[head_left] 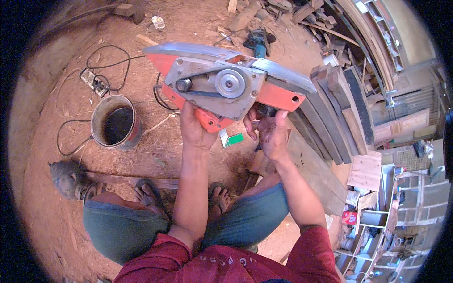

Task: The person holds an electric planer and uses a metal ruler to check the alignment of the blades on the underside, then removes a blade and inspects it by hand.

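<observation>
An orange and grey electric hand planer (238,104) is held up in front of me, turned over so its metal sole (188,49) faces away at the top. Its side is uncovered, showing a black drive belt (204,72) running between a small pulley (183,85) and a larger silver pulley (229,83). My left hand (196,127) is closed round the lower body from below. My right hand (271,134) grips the other end by a dark knob, with its thumb against the orange housing. The palm-side fingers of my left hand are hidden behind the tool.
On the dusty floor stand a bucket (135,134) of dark contents and a power strip (89,78) with trailing cords. A green-handled try square (234,139) lies beyond my feet. A teal power tool (258,45) rests behind the planer. Timber boards (330,118) are stacked at right.
</observation>
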Demonstrator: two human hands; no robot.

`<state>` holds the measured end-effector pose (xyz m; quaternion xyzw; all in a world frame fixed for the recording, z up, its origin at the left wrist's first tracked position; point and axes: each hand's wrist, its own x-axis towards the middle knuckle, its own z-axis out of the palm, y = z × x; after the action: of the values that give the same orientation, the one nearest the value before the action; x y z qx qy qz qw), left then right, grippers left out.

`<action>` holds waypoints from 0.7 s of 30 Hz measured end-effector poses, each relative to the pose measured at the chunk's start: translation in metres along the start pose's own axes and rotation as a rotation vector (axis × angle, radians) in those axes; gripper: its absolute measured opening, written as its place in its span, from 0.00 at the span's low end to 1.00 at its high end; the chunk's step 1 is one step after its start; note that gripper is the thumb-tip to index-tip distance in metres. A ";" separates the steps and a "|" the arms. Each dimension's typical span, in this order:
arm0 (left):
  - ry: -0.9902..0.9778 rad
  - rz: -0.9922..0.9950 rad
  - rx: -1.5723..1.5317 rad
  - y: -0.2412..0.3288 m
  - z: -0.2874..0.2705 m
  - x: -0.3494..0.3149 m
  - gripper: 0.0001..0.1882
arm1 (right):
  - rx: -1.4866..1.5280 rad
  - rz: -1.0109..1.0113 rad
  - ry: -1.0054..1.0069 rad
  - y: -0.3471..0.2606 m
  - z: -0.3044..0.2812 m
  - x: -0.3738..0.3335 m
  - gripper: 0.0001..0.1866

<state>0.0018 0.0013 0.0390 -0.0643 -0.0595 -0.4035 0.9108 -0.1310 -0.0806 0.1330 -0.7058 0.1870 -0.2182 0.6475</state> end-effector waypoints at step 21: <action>0.088 0.035 0.201 -0.027 0.016 -0.001 0.34 | 0.258 -0.077 0.487 -0.016 0.031 0.013 0.34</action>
<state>-0.0197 -0.0134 0.0560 0.0441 -0.0583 -0.3821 0.9212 -0.1029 -0.0604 0.1478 -0.5507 0.2809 -0.4278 0.6594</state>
